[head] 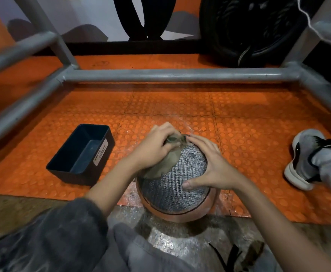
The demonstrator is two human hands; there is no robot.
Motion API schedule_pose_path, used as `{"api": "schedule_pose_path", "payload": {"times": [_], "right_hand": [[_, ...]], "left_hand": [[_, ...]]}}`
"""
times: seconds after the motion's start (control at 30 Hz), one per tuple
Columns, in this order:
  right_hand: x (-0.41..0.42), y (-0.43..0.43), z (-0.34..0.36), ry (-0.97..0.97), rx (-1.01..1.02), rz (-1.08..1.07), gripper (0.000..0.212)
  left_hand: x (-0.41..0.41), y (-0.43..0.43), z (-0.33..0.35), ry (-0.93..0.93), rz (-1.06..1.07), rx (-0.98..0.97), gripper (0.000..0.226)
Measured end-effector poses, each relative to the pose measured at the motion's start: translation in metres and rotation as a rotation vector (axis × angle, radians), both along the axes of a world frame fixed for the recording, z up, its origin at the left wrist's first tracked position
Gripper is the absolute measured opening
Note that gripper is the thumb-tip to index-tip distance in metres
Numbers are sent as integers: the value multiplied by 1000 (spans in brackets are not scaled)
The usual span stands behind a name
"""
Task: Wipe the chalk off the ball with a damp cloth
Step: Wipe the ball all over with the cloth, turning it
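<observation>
Here my left hand (154, 148) has its fingers curled round the bunched olive-green cloth (165, 163) and presses it on the upper left of the round orange ball with the grey patterned panel (177, 188). The rest of the cloth drapes down the ball's left side. My right hand (210, 167) lies flat on the ball's upper right, fingers spread and straight, thumb pointing back at me, gripping nothing. The ball sits on the floor where the orange studded rubber mat (249, 138) meets speckled grey flooring. Left of it stands a black rectangular plastic bin labelled "WASTE BASKET" (82, 154). My grey sneaker (306, 156) rests well to the right.
</observation>
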State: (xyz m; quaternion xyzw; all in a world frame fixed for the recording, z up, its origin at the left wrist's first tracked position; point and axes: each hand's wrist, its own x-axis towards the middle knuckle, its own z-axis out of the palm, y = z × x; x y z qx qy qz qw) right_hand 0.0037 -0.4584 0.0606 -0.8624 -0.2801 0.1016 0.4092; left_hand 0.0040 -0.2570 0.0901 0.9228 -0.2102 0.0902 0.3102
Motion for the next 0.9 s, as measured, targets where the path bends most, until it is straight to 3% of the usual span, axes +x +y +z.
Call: {"api": "schedule_pose_path", "payload": {"times": [0.17, 0.33, 0.43, 0.57, 0.7, 0.77, 0.9], "right_hand": [[4, 3, 0, -4, -5, 9, 106], [2, 7, 2, -11, -33, 16, 109], [1, 9, 2, -27, -41, 32, 106], [-1, 7, 3, -14, 10, -2, 103], [0, 2, 0, -17, 40, -26, 106], [2, 2, -2, -18, 48, -42, 106], [5, 4, 1, -3, 38, -47, 106]], "left_hand": [[-65, 0, -4, -42, -139, 91, 27], [-35, 9, -4, -72, -65, 32, 23], [10, 12, 1, 96, 73, -89, 10], [40, 6, -2, 263, 215, -184, 15], [6, 0, 0, 65, 112, -124, 8], [-27, 3, -4, -39, 44, -53, 16], [-80, 5, -16, -47, -48, 35, 23]]}}
